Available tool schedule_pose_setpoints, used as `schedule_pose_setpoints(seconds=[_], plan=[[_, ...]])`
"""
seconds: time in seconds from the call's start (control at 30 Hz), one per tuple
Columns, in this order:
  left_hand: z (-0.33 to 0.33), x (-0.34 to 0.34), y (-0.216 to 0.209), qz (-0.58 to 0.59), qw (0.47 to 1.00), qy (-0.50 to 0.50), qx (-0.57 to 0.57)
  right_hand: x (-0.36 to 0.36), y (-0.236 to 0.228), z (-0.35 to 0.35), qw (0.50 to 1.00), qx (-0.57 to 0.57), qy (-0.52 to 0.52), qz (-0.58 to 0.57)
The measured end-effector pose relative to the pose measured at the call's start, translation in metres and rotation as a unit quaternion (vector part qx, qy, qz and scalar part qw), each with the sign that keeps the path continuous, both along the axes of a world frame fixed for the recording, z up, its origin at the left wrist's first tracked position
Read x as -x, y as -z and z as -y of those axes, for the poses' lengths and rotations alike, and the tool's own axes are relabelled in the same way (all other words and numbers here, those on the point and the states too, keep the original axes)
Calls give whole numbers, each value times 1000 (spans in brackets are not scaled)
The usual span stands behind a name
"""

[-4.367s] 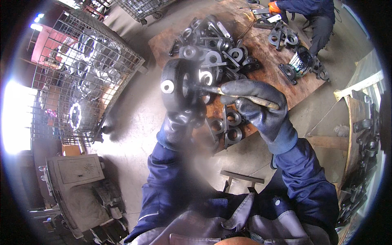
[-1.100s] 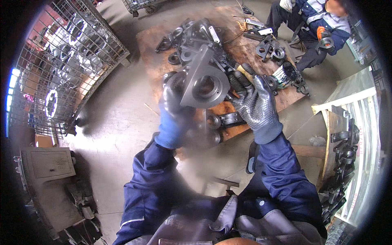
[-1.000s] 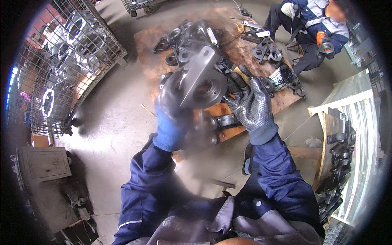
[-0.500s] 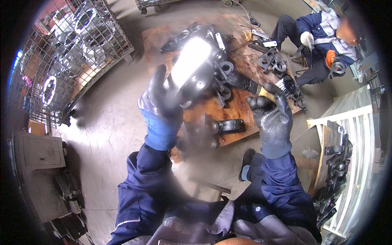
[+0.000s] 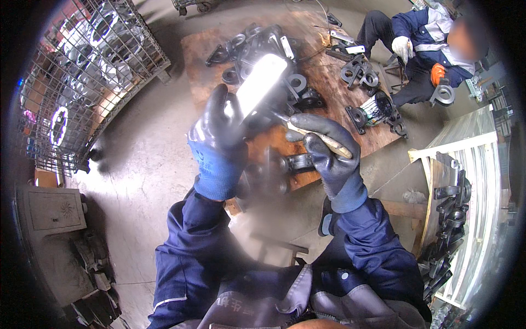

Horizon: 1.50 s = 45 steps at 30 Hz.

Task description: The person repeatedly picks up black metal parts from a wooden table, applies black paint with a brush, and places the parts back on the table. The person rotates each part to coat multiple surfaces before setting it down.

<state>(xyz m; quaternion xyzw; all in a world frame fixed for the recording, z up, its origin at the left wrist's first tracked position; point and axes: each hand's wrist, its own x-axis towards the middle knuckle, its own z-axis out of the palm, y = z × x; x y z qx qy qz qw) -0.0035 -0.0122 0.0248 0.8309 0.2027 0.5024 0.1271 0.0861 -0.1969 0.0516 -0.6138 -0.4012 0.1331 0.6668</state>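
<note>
Left hand (image 5: 217,123) is closed around the lower end of a bright-faced metal part (image 5: 261,82), which is held tilted just ahead of it. To its right, a wooden-handled tool (image 5: 337,147), possibly a brush, is gripped in the right hand (image 5: 335,163), tip pointed toward the blurred part.

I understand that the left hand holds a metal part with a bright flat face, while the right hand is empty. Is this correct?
The right hand is not empty: the head view shows it holding a light-handled tool. The left hand does hold the metal part.
</note>
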Motion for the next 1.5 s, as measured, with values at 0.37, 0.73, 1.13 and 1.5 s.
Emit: schedule_pose_setpoints(seconds=[0.37,0.73,1.13,1.5], plan=[[2,4,-4,-23,999,11,32,-1,14,-4,996,30,6,82],[-1,4,0,-27,998,60,-3,3,-1,-5,984,40,8,171],[-4,10,-1,-80,993,52,-67,-7,-4,-1,911,123,5,394],[-17,10,39,4,868,241,434,-33,-17,33,985,35,168,-2]])
